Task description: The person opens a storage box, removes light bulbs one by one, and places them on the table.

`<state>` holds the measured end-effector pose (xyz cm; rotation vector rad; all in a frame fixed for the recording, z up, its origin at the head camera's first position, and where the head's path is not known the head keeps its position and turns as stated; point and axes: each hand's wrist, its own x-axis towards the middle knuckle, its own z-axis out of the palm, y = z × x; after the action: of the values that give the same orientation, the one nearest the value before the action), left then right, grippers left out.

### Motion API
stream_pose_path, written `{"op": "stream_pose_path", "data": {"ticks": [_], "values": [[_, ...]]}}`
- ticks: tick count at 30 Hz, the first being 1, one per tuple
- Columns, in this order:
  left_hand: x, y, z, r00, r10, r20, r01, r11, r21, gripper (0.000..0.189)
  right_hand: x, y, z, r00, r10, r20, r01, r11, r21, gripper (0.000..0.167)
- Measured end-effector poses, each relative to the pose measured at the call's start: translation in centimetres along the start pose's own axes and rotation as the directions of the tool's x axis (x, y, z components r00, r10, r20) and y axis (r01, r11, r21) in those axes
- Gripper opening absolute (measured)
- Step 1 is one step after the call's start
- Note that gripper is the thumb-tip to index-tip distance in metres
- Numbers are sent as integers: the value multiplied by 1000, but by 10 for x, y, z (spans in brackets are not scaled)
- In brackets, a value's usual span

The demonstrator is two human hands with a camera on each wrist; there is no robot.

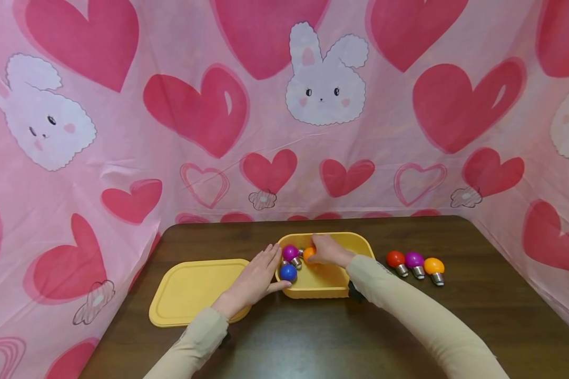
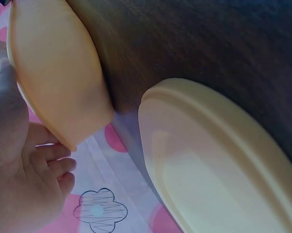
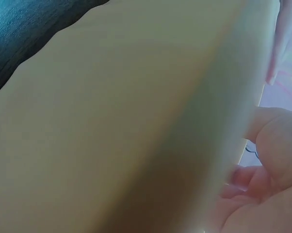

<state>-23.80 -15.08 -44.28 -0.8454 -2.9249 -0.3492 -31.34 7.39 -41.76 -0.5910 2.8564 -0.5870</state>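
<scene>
A yellow plastic box (image 1: 329, 289) stands at the middle of the table. Inside its left end lie a purple light bulb (image 1: 290, 252) and a blue light bulb (image 1: 288, 272), with metal screw bases. My right hand (image 1: 329, 249) reaches into the box and pinches an orange light bulb (image 1: 309, 255), partly hidden by the fingers. Along the left rim rests my left hand (image 1: 256, 276), fingers straight and thumb toward the front corner. In the left wrist view, the left fingers (image 2: 56, 158) lie at the box's rim. The box wall (image 3: 112, 97) hides the right fingertips in the right wrist view.
A yellow lid (image 1: 199, 289) lies flat on the table left of the box, under the left forearm's side. To the right of the box, a red bulb (image 1: 395, 258), a purple bulb (image 1: 414, 260) and an orange bulb (image 1: 434, 266) lie in a row. A pink heart-printed cloth (image 1: 265, 131) hangs behind.
</scene>
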Motion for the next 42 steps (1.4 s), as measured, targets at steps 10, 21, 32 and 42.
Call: {"op": "stream_pose_path", "data": {"ticks": [10,21,32,42], "values": [[0,1,0,1000,-12,9,12,1000,-13,84,-4,5,-9,999,43,18,-44,999,26,36],[0,0,-1,1000,-19,22,19,1000,0,86,-18,14,-24,1000,-3,-16,4,1000,8,31],[-1,1,-1,999,-18,26,19,1000,-4,85,-39,28,-34,997,-55,-52,55,998,0,28],[-1,1,-2,1000,-18,19,18,1000,-7,86,-61,43,-51,998,-5,-56,7,999,39,32]]}}
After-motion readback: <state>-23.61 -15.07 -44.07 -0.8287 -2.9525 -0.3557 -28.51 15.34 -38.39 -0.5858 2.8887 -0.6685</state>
